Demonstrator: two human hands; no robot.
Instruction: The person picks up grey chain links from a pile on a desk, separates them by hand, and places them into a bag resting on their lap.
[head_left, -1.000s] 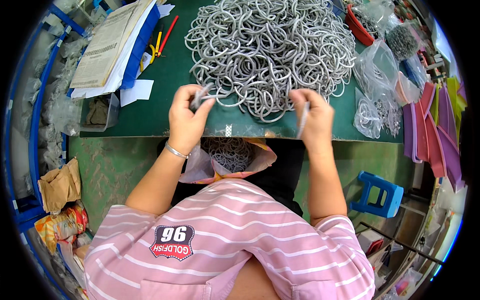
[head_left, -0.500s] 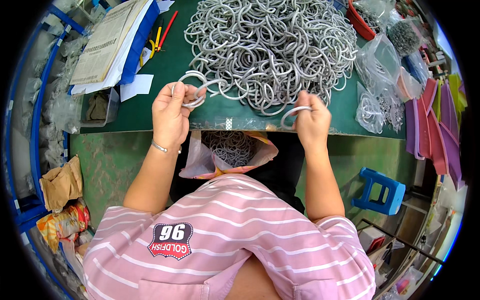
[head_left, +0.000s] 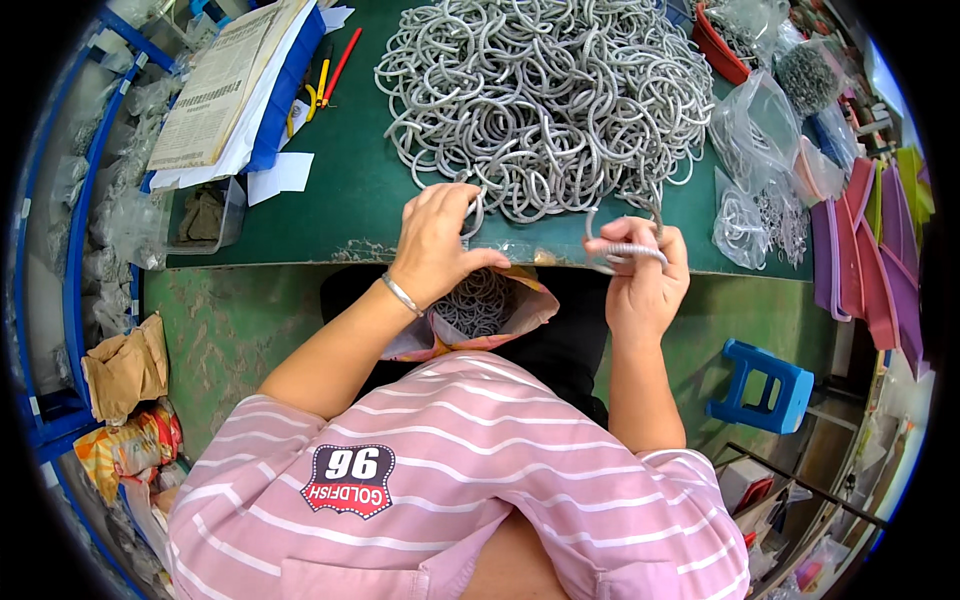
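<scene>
A large heap of grey, ribbed metal rings [head_left: 550, 100] covers the middle of the table. At its near left edge is my left hand [head_left: 436, 238], thumb spread away from the fingers, its fingertips at a ring [head_left: 474, 214] of the heap. My right hand [head_left: 646, 285] is raised at the table's front edge, fingers curled round grey rings [head_left: 632, 252]; how many I cannot tell. Below the table edge, between my legs, an open bag [head_left: 530, 312] holds more grey rings, partly hidden by my left hand.
The green table [head_left: 340, 200] ends just before me. Pliers [head_left: 318, 88] and a red pen-like tool [head_left: 344, 68] lie left of the heap, near papers [head_left: 225, 95] in a blue tray. Plastic bags of parts [head_left: 755, 130] lie right; a blue stool [head_left: 760, 388] stands on the floor.
My left hand has let go of its rings and moved right to the heap's near edge. My right hand has drawn back slightly and turned, still holding rings.
</scene>
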